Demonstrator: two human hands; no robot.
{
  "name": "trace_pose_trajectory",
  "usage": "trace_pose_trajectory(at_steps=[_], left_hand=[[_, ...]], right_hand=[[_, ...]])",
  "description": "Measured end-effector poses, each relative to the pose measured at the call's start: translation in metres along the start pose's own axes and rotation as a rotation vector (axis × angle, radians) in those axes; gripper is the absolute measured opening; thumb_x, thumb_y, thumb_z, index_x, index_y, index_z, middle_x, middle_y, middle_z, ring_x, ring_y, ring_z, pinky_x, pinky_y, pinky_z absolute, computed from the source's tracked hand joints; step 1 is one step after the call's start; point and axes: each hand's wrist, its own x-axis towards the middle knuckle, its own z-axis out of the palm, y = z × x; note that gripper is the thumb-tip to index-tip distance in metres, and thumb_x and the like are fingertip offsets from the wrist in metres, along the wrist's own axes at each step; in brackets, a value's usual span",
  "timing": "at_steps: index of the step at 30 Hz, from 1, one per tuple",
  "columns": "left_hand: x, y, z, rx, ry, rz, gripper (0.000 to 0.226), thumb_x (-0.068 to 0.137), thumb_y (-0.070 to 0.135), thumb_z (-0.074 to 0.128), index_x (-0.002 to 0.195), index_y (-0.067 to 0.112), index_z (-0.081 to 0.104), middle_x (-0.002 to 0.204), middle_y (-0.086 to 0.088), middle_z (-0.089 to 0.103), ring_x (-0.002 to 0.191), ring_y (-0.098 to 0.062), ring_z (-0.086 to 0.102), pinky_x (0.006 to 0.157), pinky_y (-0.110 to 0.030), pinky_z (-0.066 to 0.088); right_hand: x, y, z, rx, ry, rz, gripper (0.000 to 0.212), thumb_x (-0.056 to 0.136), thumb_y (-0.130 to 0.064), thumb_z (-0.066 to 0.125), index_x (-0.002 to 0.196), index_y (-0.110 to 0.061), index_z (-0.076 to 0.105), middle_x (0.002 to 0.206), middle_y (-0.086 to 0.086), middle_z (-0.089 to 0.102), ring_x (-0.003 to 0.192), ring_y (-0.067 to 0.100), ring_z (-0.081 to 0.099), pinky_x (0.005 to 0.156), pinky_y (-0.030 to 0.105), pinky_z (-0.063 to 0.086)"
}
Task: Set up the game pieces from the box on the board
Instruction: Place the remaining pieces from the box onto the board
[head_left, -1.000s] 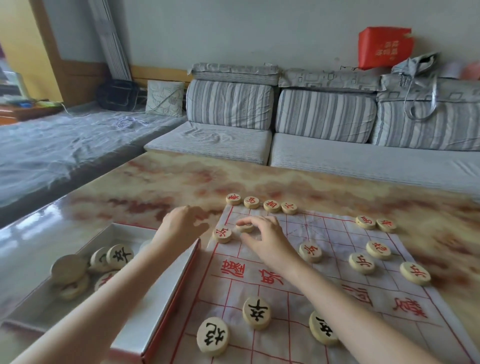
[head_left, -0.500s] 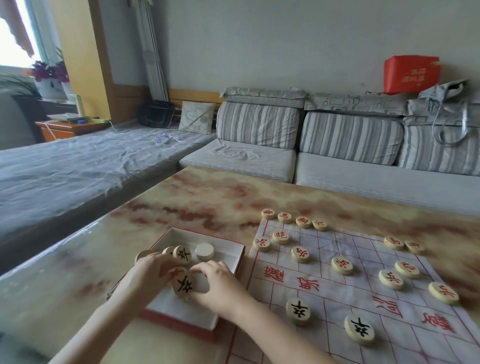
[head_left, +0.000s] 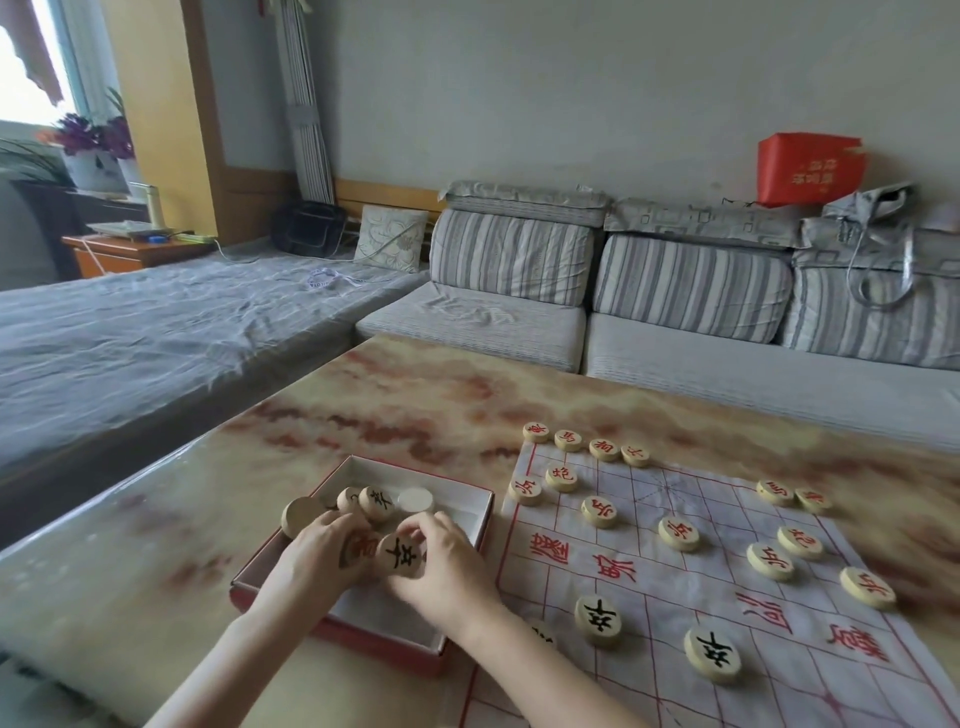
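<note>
The right hand (head_left: 447, 566) has its grip closed on a black-marked piece (head_left: 400, 557), pinched between thumb and fingertips and tilted so its face shows. Just left of it, touching, the left hand (head_left: 317, 556) curls its grip round a second piece (head_left: 359, 550), whose mark is too blurred to read. Both hands are over the near half of the box (head_left: 415, 467), a shallow white tray with a red rim on the counter (head_left: 415, 405). Four loose pieces (head_left: 376, 503) lie in its far left corner. Just right of the box lies the board (head_left: 649, 613), a cloth with a red grid. Red-marked pieces (head_left: 568, 440) are on its far half. Two black-marked ones (head_left: 597, 619) are on its near half. A striped sofa (head_left: 675, 291) runs beyond the counter.
</note>
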Motion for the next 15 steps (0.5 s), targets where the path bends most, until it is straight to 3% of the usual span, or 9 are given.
trace_pose_trajectory(at_steps=[4,10,12,15], left_hand=[[-0.002,0.005,0.0,-0.002,0.052,-0.009,0.044,0.063,0.035,0.078,0.104,0.023,0.065,0.097,0.002,0.065,0.091,-0.019,0.06,0.07,-0.024,0.038],[-0.008,0.017,-0.007,-0.038,0.128,0.017,0.043,0.063,0.033,0.079,0.103,0.02,0.068,0.088,0.002,0.057,0.086,-0.019,0.053,0.07,-0.02,0.035],[-0.009,0.023,-0.01,-0.076,0.143,0.046,0.044,0.057,0.038,0.077,0.097,0.02,0.07,0.081,0.007,0.052,0.08,-0.016,0.05,0.064,-0.011,0.033],[-0.008,0.029,-0.011,-0.094,0.154,0.074,0.041,0.058,0.028,0.083,0.096,0.02,0.07,0.08,0.012,0.053,0.079,-0.014,0.055,0.064,-0.004,0.033]], right_hand=[[-0.002,0.011,-0.03,0.07,0.07,0.011,0.045,0.07,-0.031,0.072,0.111,-0.02,0.057,0.11,0.0,0.055,0.101,0.015,0.052,0.089,0.023,0.043],[-0.017,0.044,-0.083,0.041,0.181,0.129,0.042,0.07,-0.028,0.074,0.108,-0.023,0.057,0.108,-0.003,0.054,0.1,0.012,0.052,0.079,0.018,0.042],[-0.023,0.054,-0.087,0.003,0.153,0.199,0.043,0.069,-0.028,0.075,0.108,-0.023,0.057,0.107,-0.003,0.055,0.101,0.013,0.052,0.078,0.017,0.041],[-0.03,0.062,-0.081,-0.096,0.03,0.246,0.046,0.069,-0.032,0.074,0.111,-0.024,0.056,0.105,-0.007,0.053,0.108,0.013,0.049,0.089,0.024,0.042]])
